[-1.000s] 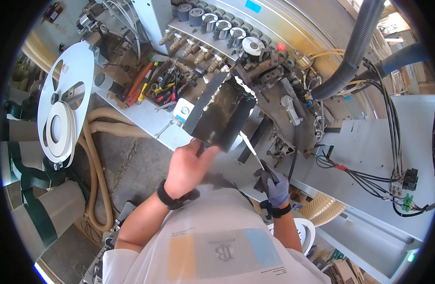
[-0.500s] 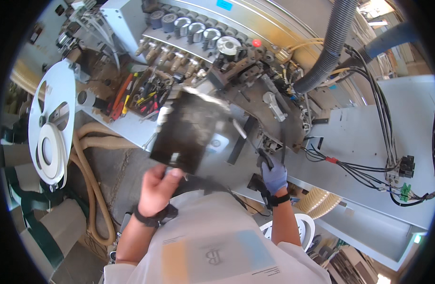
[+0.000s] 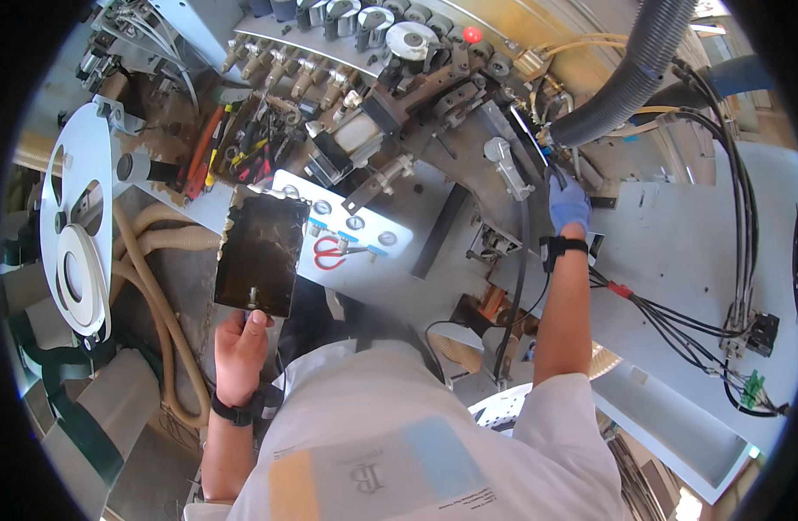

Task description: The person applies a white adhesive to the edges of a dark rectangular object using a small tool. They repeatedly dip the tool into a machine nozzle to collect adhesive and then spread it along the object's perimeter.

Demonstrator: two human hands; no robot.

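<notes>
At the left, my left hand [image 3: 242, 347] grips the near edge of a dark, shallow metal tray [image 3: 258, 247], thumb on top beside a small bolt. The tray is tilted and its inside looks brown and stained, with a chipped pale residue along the rim. My right hand [image 3: 570, 201], in a blue-violet glove, reaches far right to the machine. Its fingers are closed round the dark handle of a long thin tool [image 3: 529, 132] with a pale, narrow blade; its exact kind is unclear. The tip lies by the metal fittings next to a grey hose.
Red-handled scissors [image 3: 331, 253] lie on a white gauge panel [image 3: 364, 221]. Hand tools [image 3: 251, 156] fill a box behind the tray. A ribbed grey hose [image 3: 629, 74] hangs over the right side. Black cables [image 3: 685, 313] cross the right-hand panel. A white reel [image 3: 77, 226] stands far left.
My left hand has moved left and down with the tray. My right hand has stretched forward and right with the tool, from the bench front to the machine. The gauge panel and scissors are uncovered.
</notes>
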